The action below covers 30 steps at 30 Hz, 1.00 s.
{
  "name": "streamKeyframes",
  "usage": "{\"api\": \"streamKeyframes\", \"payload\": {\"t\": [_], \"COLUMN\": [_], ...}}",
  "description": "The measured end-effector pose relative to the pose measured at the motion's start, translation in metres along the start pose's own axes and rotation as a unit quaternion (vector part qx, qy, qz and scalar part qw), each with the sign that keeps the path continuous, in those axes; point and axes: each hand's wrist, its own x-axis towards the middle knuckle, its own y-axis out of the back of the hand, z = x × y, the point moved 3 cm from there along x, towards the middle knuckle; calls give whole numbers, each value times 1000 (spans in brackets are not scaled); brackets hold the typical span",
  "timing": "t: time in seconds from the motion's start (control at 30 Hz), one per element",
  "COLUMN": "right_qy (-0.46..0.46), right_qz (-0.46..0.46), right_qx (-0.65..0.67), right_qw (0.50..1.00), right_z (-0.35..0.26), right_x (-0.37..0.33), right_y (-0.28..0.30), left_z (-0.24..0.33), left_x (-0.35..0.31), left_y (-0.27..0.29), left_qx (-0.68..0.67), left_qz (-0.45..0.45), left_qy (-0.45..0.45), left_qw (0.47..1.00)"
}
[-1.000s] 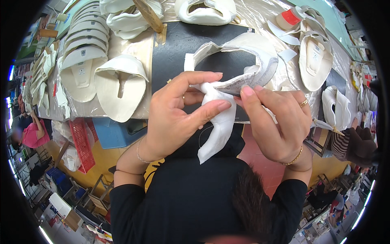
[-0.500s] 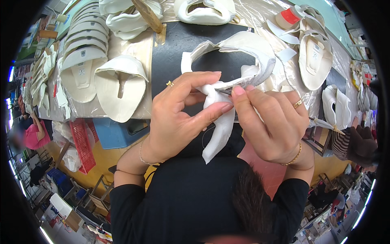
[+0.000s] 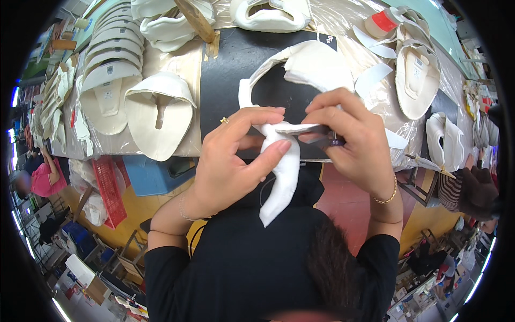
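A white padded shoe upper [image 3: 316, 64] curves over the black work mat, its narrow tail hanging down toward my lap. My left hand [image 3: 230, 158] pinches it between thumb and fingers where the strip folds. Close by on the right, my right hand [image 3: 351, 142] has its fingers curled at the edge of that strip. A small tool with a dark purplish end [image 3: 337, 141] shows among its fingers; its exact kind is hidden. From the piece near my left thumb a thin thread loops down.
On the table beyond the black mat [image 3: 225, 70] lie a row of cream shoe uppers [image 3: 115, 51], more white uppers [image 3: 271, 16] and a red-banded jar [image 3: 383, 22]. A wooden handle [image 3: 194, 20] stands at the mat's corner. A blue stool [image 3: 155, 174] and red crate [image 3: 109, 190] are below left.
My right hand has turned and drawn its fingers in, and the dark-ended tool now shows in it. The upper's far side has folded inward; its hanging tail has shifted slightly left and down.
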Motion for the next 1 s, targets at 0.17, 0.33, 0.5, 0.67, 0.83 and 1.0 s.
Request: {"api": "streamKeyframes", "payload": {"t": [0.17, 0.33, 0.5, 0.67, 0.83, 1.0], "right_qy": [111, 143, 90, 50, 32, 12], "right_qz": [-14, -7, -30, -37, -15, 82], "right_qx": [-91, -56, -5, 56, 101, 38], "right_qw": [989, 988, 995, 996, 994, 996], "right_z": [1, 2, 8, 16, 20, 8], "right_x": [-4, -2, -4, -3, 8, 11], "right_y": [-18, -19, -14, -9, -3, 5], "left_z": [-14, -20, -16, -6, 0, 3], "left_x": [0, 0, 3, 5, 5, 9], "left_y": [13, 17, 18, 19, 16, 11], "left_qx": [11, -16, -30, 46, 23, -98], "left_qz": [-57, -115, -120, -143, -113, -49], "left_qy": [63, 82, 114, 15, 16, 79], "left_qw": [996, 990, 986, 989, 993, 991]}}
